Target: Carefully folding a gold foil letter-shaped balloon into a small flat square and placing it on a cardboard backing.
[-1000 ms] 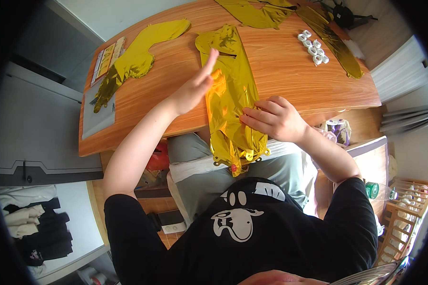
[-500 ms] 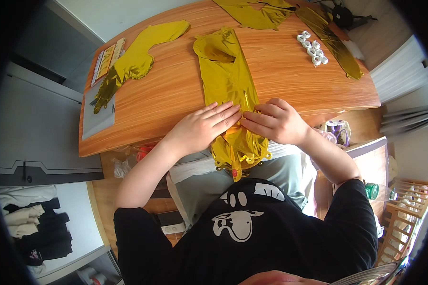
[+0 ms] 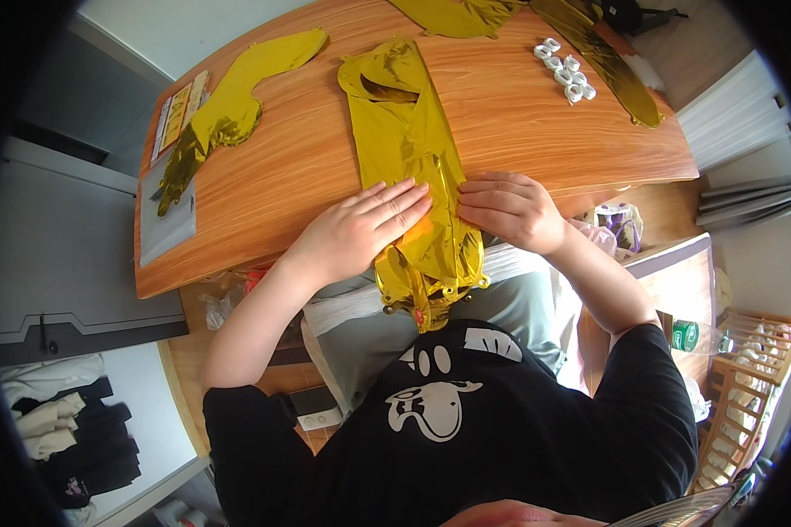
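Observation:
A flat gold foil balloon lies lengthwise on the wooden table in front of me. Its crumpled near end, with small round tabs along it, hangs over the table's edge toward my lap. My left hand rests flat on the foil near that edge, fingers stretched out together. On the balloon's right side lies my right hand, its fingers extended and pressed down along the foil's border. Neither hand grips anything that I can see.
Another gold foil balloon lies at the left, over a grey sheet beside a printed card. More gold foil sits at the far side and far right. Several small white rolls are grouped at the right.
My right hand has moved away from the left one, from the balloon's middle to its right edge, and its fingers have straightened. The foil between my hands looks flatter. The view has shifted slightly.

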{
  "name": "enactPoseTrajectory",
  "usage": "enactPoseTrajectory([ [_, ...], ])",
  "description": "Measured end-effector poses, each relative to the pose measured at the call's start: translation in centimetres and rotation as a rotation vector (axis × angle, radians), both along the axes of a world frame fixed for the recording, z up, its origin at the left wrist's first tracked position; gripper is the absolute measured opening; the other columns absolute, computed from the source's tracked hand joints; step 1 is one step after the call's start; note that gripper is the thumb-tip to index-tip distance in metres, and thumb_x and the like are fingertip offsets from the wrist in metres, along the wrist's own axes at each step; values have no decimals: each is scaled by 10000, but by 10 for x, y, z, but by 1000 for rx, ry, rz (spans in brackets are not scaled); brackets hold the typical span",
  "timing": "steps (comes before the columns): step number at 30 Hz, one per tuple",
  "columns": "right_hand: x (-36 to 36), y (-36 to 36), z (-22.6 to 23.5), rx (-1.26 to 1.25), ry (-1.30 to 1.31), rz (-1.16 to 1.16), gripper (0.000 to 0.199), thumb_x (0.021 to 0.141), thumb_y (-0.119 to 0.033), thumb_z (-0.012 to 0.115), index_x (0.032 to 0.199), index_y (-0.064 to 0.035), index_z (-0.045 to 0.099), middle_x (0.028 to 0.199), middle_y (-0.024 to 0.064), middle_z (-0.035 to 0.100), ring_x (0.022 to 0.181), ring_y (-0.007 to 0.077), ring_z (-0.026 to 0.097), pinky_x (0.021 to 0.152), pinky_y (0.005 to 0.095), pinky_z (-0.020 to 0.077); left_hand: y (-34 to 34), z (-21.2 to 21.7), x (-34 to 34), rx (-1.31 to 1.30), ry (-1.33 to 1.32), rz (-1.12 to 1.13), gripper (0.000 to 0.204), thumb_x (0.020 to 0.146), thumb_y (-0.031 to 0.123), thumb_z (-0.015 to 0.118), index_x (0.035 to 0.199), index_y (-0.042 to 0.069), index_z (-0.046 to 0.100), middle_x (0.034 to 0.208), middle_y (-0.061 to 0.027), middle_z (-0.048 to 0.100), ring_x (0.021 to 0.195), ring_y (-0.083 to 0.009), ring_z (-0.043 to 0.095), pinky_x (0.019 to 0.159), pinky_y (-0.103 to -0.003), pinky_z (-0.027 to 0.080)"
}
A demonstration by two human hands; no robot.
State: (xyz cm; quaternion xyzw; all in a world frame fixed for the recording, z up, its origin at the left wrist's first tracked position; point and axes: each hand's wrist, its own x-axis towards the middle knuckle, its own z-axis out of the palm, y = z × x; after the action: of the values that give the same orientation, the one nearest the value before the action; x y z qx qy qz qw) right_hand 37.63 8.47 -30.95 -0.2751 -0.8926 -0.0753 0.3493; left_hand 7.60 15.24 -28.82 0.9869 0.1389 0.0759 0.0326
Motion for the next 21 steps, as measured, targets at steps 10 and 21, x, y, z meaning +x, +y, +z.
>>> enactPoseTrajectory([
  [10, 1, -1, 0, 46, -58, -10, 265, 806, -126, 731, 1055, -41, 759, 1069, 100, 743, 1093, 270, 719, 1020, 443, 537, -1, 0, 1, 18, 12, -7, 490, 1041, 176, 432, 1520, 94, 489, 1584, -72, 477, 1465, -235, 450, 1200, -418, 396],
  [21, -18, 0, 1, 86, -81, 65, 325, 868, -117, 698, 1182, -42, 739, 1190, 155, 738, 1106, 294, 726, 954, 402, 593, 1, -4, -2, -48, -15, -29, 504, 1004, 151, 505, 1501, 71, 514, 1587, -87, 475, 1483, -245, 429, 1210, -447, 371],
])
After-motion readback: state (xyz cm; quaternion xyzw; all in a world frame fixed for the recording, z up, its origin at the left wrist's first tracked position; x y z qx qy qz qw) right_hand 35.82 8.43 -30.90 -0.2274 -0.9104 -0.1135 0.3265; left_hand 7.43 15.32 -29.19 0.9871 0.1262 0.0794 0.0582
